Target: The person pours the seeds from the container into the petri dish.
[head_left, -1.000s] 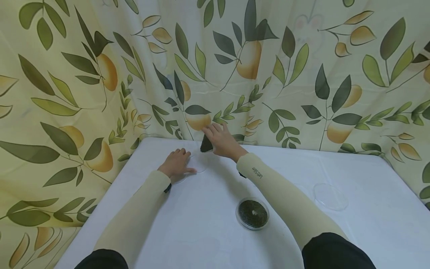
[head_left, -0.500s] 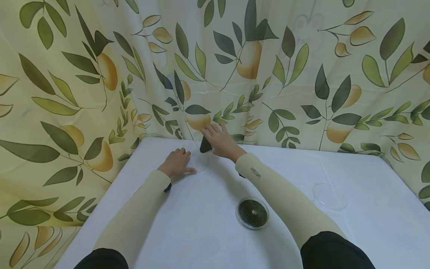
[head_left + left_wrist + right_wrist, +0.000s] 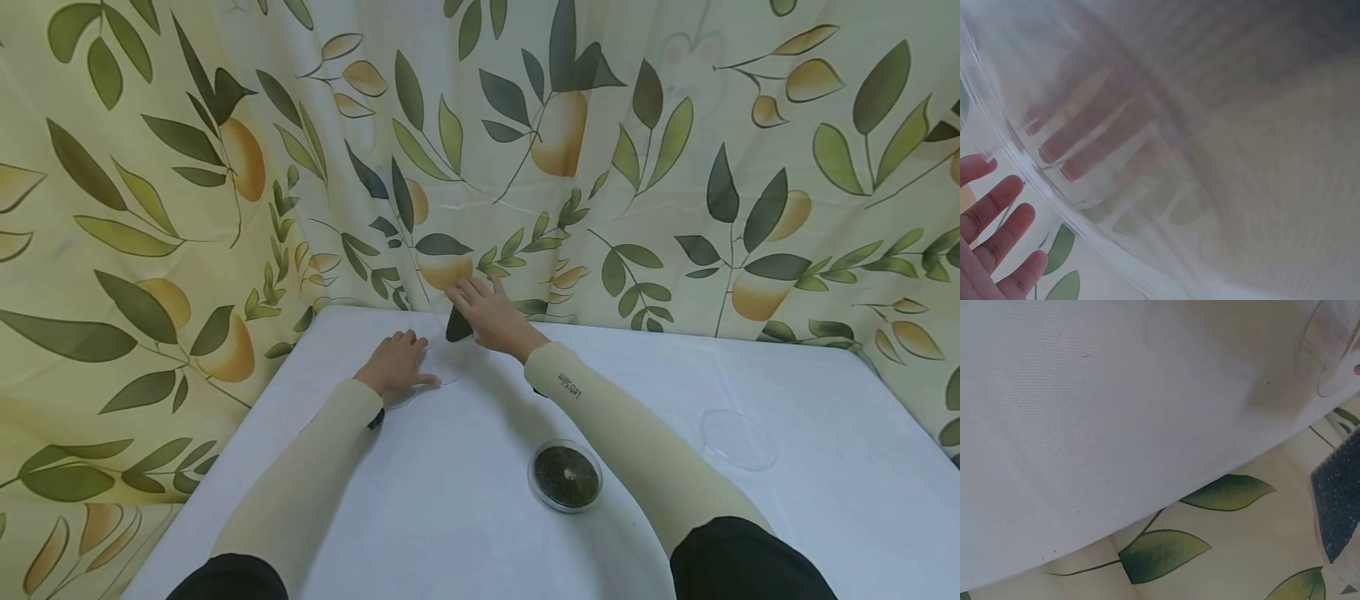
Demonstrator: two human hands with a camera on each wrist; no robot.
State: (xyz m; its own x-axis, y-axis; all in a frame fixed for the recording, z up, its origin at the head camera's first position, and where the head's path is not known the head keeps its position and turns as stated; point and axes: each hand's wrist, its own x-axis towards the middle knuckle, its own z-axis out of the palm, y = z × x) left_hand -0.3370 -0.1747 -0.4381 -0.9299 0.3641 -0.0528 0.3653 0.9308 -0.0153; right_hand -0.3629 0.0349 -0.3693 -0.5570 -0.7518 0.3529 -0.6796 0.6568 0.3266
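My left hand rests at the left of a clear shallow dish, fingers straight and thumb spread toward it. Straight fingers also show beside a large clear rim in the left wrist view. At the table's far edge, my right hand grips a clear round dish with dark, grainy contents, tilted steeply. Those contents show at the right edge of the right wrist view; the gripping fingers are out of that view.
A round clear dish full of dark material, with a pale spot in its middle, stands nearer on the white table. A thin clear disc lies at the right. A leaf-print curtain hangs right behind the table.
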